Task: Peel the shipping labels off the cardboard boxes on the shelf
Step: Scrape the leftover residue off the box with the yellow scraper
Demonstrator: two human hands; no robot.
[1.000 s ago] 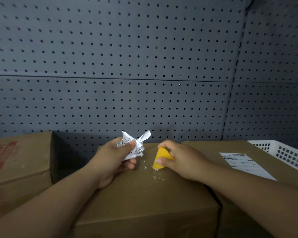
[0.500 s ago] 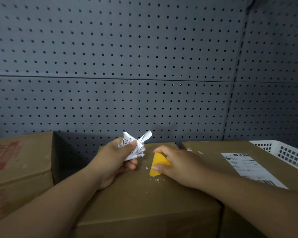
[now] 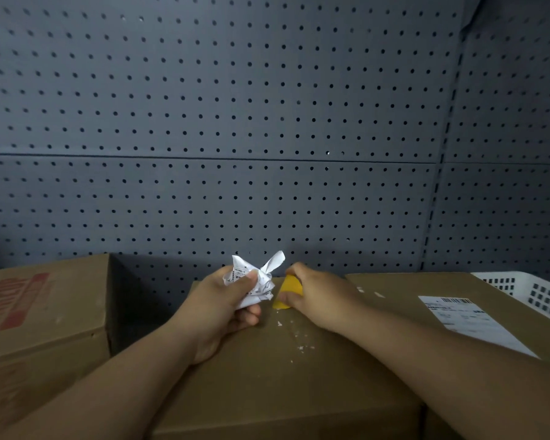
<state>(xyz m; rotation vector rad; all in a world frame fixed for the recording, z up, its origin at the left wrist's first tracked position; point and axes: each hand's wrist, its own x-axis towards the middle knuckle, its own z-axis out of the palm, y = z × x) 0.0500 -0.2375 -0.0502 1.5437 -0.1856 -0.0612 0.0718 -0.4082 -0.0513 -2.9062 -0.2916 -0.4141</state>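
Observation:
My left hand (image 3: 223,308) grips a crumpled white shipping label (image 3: 254,282) above the far part of the middle cardboard box (image 3: 277,385). My right hand (image 3: 323,300) holds a yellow scraper (image 3: 288,292), its lower edge touching the top of that box. Small white paper scraps (image 3: 294,338) lie scattered on the box top in front of the scraper. On the right stands another cardboard box (image 3: 404,300) with a flat white shipping label (image 3: 467,322) still stuck on its top.
A third cardboard box (image 3: 45,312) with red print stands at the left, a dark gap between it and the middle box. A white perforated basket (image 3: 534,290) sits at the far right. A grey pegboard wall (image 3: 235,138) closes the back.
My right hand has drawn the yellow scraper back toward the far edge of the middle box, closer to the crumpled label. My left hand has stayed nearly in place.

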